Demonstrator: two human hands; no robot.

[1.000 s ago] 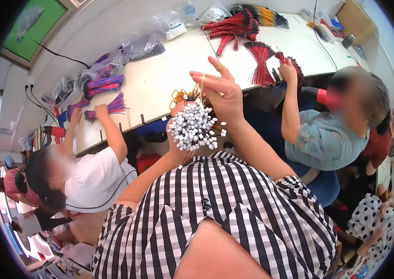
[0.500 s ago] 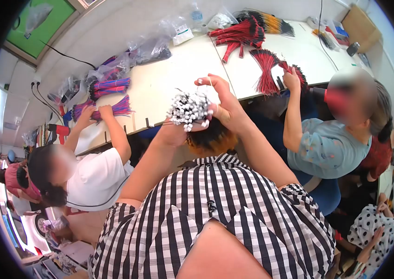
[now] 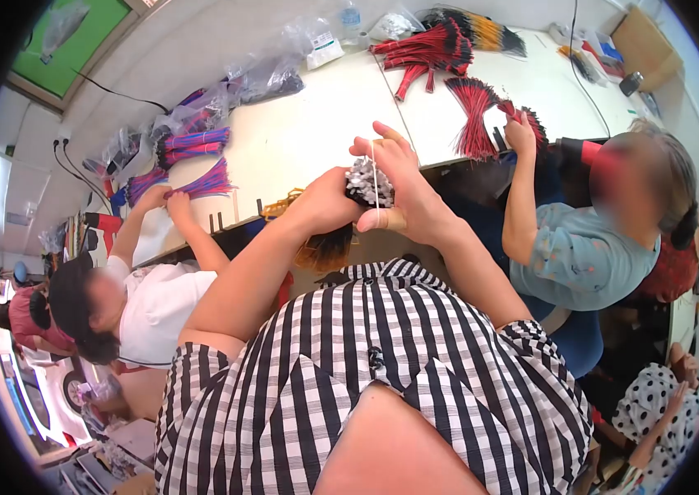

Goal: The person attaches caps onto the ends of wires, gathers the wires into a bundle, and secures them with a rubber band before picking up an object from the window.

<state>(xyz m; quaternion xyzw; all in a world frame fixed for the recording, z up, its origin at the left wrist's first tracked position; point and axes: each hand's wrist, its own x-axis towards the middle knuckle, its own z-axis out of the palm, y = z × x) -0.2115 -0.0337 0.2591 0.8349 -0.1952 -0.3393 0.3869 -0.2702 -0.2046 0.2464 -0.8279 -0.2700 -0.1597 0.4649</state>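
A bundle of wires with white tips (image 3: 359, 181) is gripped in my left hand (image 3: 326, 200), its tipped end facing the camera. Dark and orange wires (image 3: 323, 251) hang below that hand. My right hand (image 3: 415, 194) is beside the bundle, with thumb and fingers spread apart. Between them a thin white rubber band (image 3: 376, 186) is stretched, passing in front of the white tips. The bundle is partly hidden by both hands.
Red-and-black wire bundles (image 3: 475, 115) and purple-blue bundles (image 3: 201, 180) lie on the white table (image 3: 316, 115). A co-worker in white (image 3: 164, 305) sits left, another in light blue (image 3: 588, 252) right, both handling wires. Plastic bags (image 3: 271, 78) line the wall.
The white-tipped bundle has turned and shifted right, so fewer tips show. The rubber band is now stretched taut across my right hand. More orange wires show below my left hand.
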